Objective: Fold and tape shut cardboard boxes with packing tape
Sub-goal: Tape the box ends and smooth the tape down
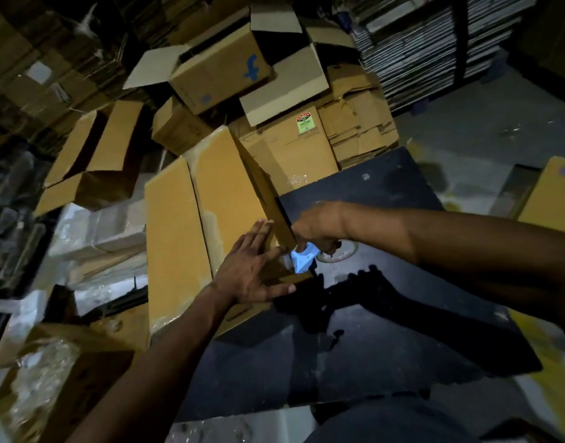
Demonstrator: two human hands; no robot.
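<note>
box: cardboard box (pixel 211 199) lies on its side at the left edge of the dark counter (pixel 386 314), top flaps folded shut, seam between them runs near-to-far; glossy strips look like tape already along parts of it.
left hand: left hand (pixel 252 266) lies flat on the box's near-right corner, fingers (pixel 262 231) straight & spread, pressing the flap down. Holds nothing.
right hand: right hand (pixel 319 231) sits just right of the box's edge, fingers curled round a tape dispenser (pixel 302 260); blue-white body pokes out below the hand, touching or v. close to the box corner.
tape roll: pale ring (pixel 342 254) behind the dispenser, prob. the roll; partly hidden by the wrist.
step (guess): starting or finishing a tape run at the near end of the box; can't tell which.
handling (judgement): box looks empty or light, so it will slide on the smooth counter if pulled w/o bracing. Board is stiff along the panels but gives at flaps & corners; press near the seam, not mid-panel. Tape is sticky & thin, wrinkles if slack.
where to hold: flat palm on flap next to the seam, as now; dispenser by its handle, kept low to the board.
risk: flaps spring up if the palm lifts early.
around: open boxes (pixel 217 68) piled far side; flattened board stack (pixel 434 43) far right.
</note>
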